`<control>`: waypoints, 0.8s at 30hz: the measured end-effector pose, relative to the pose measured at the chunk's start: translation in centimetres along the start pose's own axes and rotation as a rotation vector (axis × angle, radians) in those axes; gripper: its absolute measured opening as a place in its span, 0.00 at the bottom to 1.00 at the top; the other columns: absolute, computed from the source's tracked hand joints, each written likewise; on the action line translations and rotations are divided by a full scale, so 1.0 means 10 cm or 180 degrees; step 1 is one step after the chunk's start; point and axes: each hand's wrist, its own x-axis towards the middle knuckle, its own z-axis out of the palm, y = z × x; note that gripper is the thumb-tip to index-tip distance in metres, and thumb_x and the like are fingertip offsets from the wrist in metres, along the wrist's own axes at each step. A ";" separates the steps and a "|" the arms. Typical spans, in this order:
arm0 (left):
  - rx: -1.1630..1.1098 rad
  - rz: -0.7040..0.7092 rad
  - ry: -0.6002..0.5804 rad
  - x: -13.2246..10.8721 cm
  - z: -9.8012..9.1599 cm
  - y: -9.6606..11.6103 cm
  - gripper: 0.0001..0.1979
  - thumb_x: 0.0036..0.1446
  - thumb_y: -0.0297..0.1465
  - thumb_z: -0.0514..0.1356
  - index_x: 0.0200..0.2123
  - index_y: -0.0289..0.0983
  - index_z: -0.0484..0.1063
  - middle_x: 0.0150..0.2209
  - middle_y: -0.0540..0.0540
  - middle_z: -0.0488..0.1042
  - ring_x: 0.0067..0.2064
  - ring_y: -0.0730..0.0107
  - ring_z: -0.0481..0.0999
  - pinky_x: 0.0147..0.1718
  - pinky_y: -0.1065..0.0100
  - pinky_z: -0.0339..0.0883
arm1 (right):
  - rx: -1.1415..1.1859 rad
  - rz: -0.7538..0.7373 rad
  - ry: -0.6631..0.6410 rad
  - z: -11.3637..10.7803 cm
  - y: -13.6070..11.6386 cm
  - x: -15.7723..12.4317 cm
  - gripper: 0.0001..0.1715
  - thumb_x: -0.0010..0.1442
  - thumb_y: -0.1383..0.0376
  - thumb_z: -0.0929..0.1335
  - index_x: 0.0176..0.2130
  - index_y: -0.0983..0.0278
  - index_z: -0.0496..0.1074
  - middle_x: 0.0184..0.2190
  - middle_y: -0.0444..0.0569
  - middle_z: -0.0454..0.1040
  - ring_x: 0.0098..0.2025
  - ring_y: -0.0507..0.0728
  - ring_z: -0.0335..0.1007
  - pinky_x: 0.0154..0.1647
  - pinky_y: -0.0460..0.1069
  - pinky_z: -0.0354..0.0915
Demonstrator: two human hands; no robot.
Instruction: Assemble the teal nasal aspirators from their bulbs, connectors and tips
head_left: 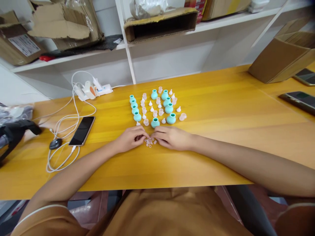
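Small clear rings (149, 143) lie in a loose pile on the table, between and just below my two hands. My left hand (130, 139) rests at the left of the pile, fingers curled and forefinger tip at the rings. From the right, my right hand (173, 137) reaches in with bent fingers close together, its tips at the pile's upper edge. Whatever the fingertips pinch is too small to make out. Just beyond them stand several turquoise pots (155, 123), among clear cups (146, 122) and small white funnel-shaped pieces (163, 121).
At the left lie a phone (82, 131), a white cable (55, 131), a black mouse-like object (55, 144) and a power strip (104, 89). A cardboard box (280, 60) and another phone (299, 101) are at the right. Shelves (169, 59) with boxes rise behind the table (221, 114).
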 end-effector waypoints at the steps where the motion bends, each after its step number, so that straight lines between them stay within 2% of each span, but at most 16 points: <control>1: -0.0026 -0.0037 -0.0003 0.00 0.00 0.00 0.12 0.72 0.26 0.57 0.48 0.39 0.82 0.40 0.46 0.79 0.36 0.73 0.77 0.35 0.73 0.68 | 0.0018 -0.0009 0.0025 0.00 0.00 0.00 0.15 0.77 0.69 0.62 0.55 0.66 0.76 0.44 0.54 0.77 0.43 0.57 0.76 0.45 0.51 0.73; 5: -0.0111 -0.0109 0.0017 0.00 0.00 0.00 0.11 0.70 0.26 0.59 0.47 0.39 0.82 0.40 0.46 0.79 0.35 0.74 0.76 0.35 0.73 0.68 | 0.0083 0.0069 0.0082 -0.01 -0.01 0.00 0.15 0.76 0.70 0.63 0.54 0.65 0.76 0.43 0.53 0.78 0.43 0.56 0.77 0.45 0.50 0.73; 8: -0.0140 -0.0117 0.0076 0.00 0.00 0.00 0.09 0.69 0.25 0.60 0.47 0.39 0.81 0.40 0.47 0.77 0.35 0.74 0.75 0.35 0.73 0.68 | 0.0041 0.0128 0.0203 -0.02 -0.03 0.00 0.13 0.75 0.69 0.63 0.51 0.64 0.76 0.43 0.52 0.79 0.40 0.55 0.77 0.42 0.49 0.72; 14: -0.0025 -0.0019 0.0095 -0.02 0.03 -0.01 0.11 0.71 0.25 0.59 0.52 0.39 0.78 0.41 0.47 0.76 0.35 0.74 0.74 0.35 0.72 0.70 | -0.0160 0.0361 0.1080 -0.10 -0.04 0.00 0.08 0.74 0.69 0.65 0.43 0.62 0.75 0.33 0.47 0.77 0.31 0.53 0.70 0.31 0.48 0.63; 18: 0.0139 0.0326 0.0055 -0.02 0.05 0.00 0.13 0.74 0.27 0.58 0.54 0.39 0.80 0.45 0.43 0.77 0.41 0.71 0.77 0.40 0.70 0.72 | 0.0168 0.0510 0.1522 -0.14 -0.01 0.00 0.10 0.74 0.69 0.65 0.40 0.62 0.74 0.32 0.48 0.76 0.31 0.54 0.71 0.33 0.49 0.65; 21: 0.0190 0.0384 0.0069 -0.01 0.04 0.02 0.12 0.74 0.29 0.59 0.53 0.39 0.81 0.45 0.43 0.77 0.43 0.69 0.78 0.42 0.69 0.73 | 0.0270 0.0516 0.1601 -0.12 0.00 -0.01 0.09 0.73 0.70 0.65 0.40 0.62 0.74 0.32 0.48 0.76 0.31 0.54 0.72 0.33 0.49 0.65; 24: 0.0097 0.0223 0.0008 -0.01 0.02 0.04 0.10 0.74 0.30 0.60 0.52 0.38 0.81 0.45 0.44 0.77 0.38 0.73 0.76 0.38 0.71 0.72 | 0.0263 0.0458 0.1577 -0.11 0.00 -0.01 0.09 0.72 0.70 0.66 0.40 0.62 0.74 0.32 0.48 0.76 0.31 0.54 0.72 0.32 0.48 0.64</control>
